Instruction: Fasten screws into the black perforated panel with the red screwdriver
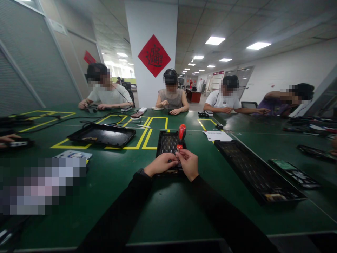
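A screwdriver (182, 135) with a red and black handle stands nearly upright, handle up, in front of me. My right hand (189, 164) is closed, its fingertips pinching the shaft just below the handle. Close beside it, my left hand (162, 164) is closed too, thumb and forefinger together near the shaft's lower end. Whatever those left fingers hold is hidden or too small to name. Beneath both hands lies a black tray (164, 138) with rows of small slots or pins, partly covered by the hands. The screwdriver's tip cannot be seen.
A longer black tray (252, 168) lies to the right, near a white paper (218, 136) and a device with a green board (286, 168). An empty-looking black shell (102, 135) and cables sit at the left. Several people work around the green table (168, 218).
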